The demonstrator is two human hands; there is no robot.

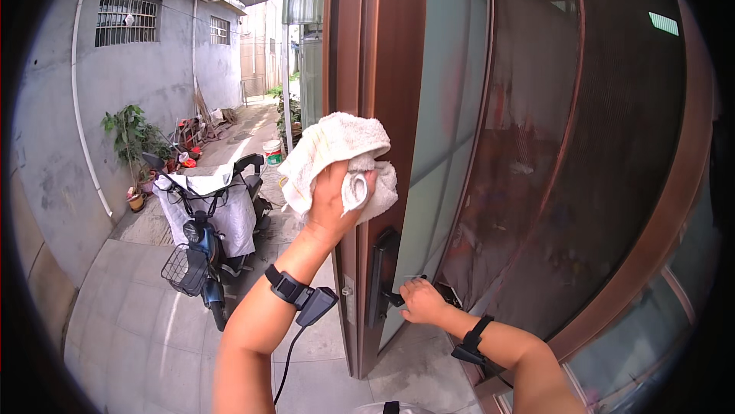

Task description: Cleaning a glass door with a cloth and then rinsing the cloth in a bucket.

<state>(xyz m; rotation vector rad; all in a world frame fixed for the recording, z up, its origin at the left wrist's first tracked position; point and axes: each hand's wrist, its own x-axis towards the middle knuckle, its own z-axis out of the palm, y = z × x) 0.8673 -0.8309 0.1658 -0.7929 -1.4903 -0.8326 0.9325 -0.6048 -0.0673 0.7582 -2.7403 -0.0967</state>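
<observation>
My left hand [328,201] grips a bunched white terry towel [339,141], pressed up near the edge of a brown metal-framed door [396,98]. Part of the cloth curls around my fingers and hides some of them. Lower down, my right hand [424,301] is closed around the black lever handle [394,298] on the door's face. A long black lock plate [380,276] runs up from that handle. The door stands ajar, and its edge shows a metal latch plate [348,293]. Frosted glass [448,98] fills the door's panel.
An electric scooter [209,242] with a wire basket is parked on the tiled floor at left. Potted plants [129,133] line the grey wall [51,127]. A paint bucket [273,153] stands beyond the door. A dark mesh screen [620,156] in a brown frame rises at right.
</observation>
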